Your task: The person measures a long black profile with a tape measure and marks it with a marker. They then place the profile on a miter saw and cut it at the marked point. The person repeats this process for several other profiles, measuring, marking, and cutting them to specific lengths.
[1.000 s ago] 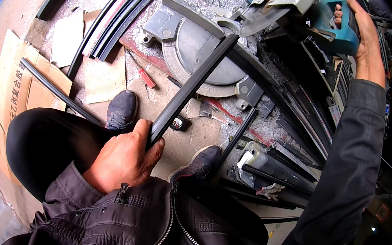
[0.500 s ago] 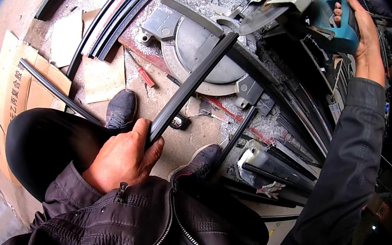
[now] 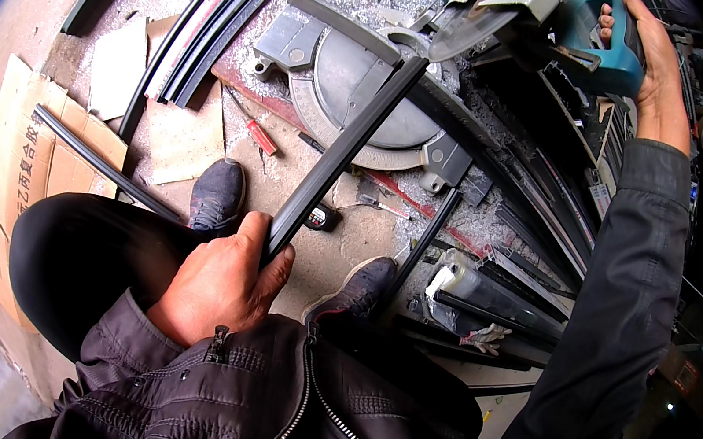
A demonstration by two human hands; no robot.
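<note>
My left hand [image 3: 224,278] grips the near end of a long black profile strip [image 3: 343,152]. The strip runs up and to the right onto the round grey table of a mitre saw [image 3: 360,87], its far end under the saw's blade guard [image 3: 476,18]. My right hand [image 3: 647,67] is stretched out far to the upper right and closed around the saw's teal handle [image 3: 600,52]. My two dark shoes [image 3: 217,193] rest on the dusty floor either side of the strip.
Long black profiles [image 3: 217,24] lie on the floor at the upper left, more [image 3: 492,300] are stacked at the right. A red-handled screwdriver [image 3: 258,133], a small tape measure [image 3: 321,215] and flattened cardboard [image 3: 32,151] lie around my feet.
The saw head and my right hand on its handle have shifted slightly. My left hand still holds the strip in the same place.
</note>
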